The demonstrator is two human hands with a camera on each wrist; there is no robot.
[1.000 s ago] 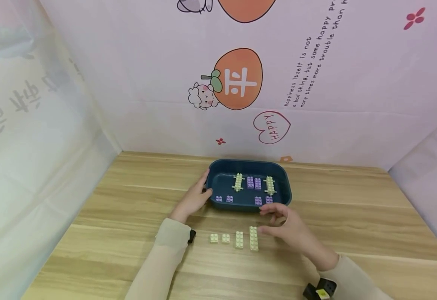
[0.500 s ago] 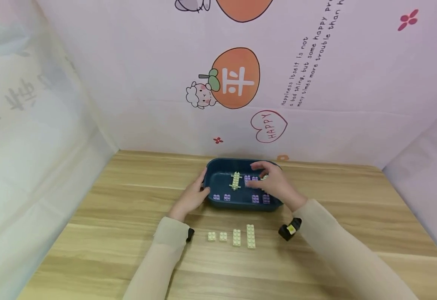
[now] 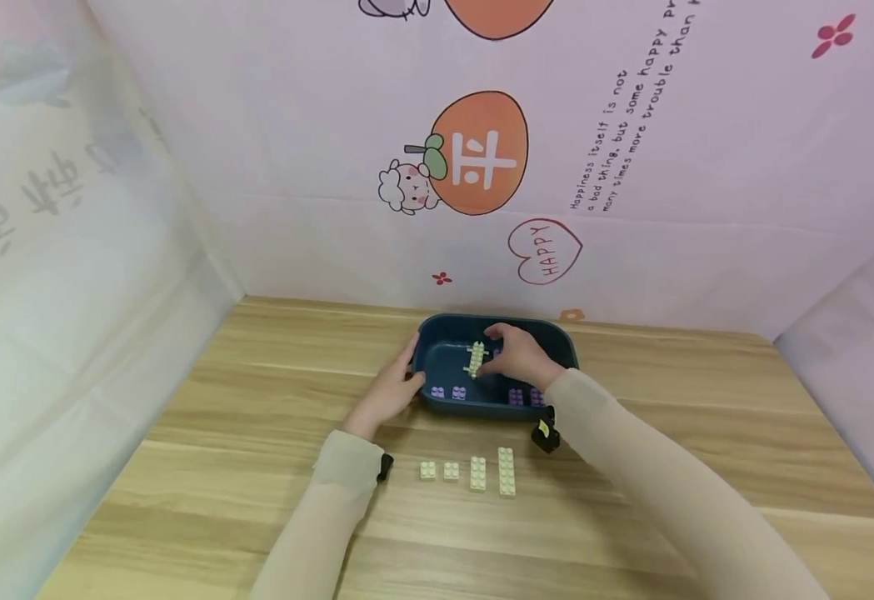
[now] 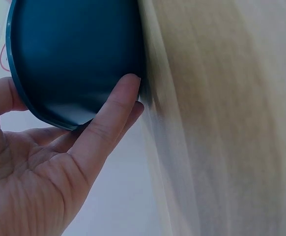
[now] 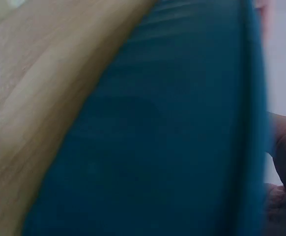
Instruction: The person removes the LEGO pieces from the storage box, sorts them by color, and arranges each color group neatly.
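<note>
In the head view, a dark blue plastic tray (image 3: 447,407) stands on the table. My left hand (image 3: 386,395) holds its left end, thumb at the front corner and fingers along the outer wall. The left wrist view shows this hand (image 4: 59,162) against the tray's wall (image 4: 79,54). Over the tray's inside is my right hand (image 3: 519,357), thumb and index finger apart, beside a pale yellow brick piece with side pegs (image 3: 476,360). Purple bricks (image 3: 459,392) lie along the tray's front. The right hand hides part of the tray's contents; its wrist view mostly shows the tray (image 5: 157,123).
Pale yellow bricks stand in a row before the tray: two small square ones (image 3: 427,472), a medium one (image 3: 477,473) and a long one (image 3: 506,472). A printed cloth wall (image 3: 317,250) rises behind the wooden table (image 3: 204,467).
My right hand has moved from the tray's front edge, near the long brick, into the tray and then left toward the pegged yellow piece. The left hand stays on the tray.
</note>
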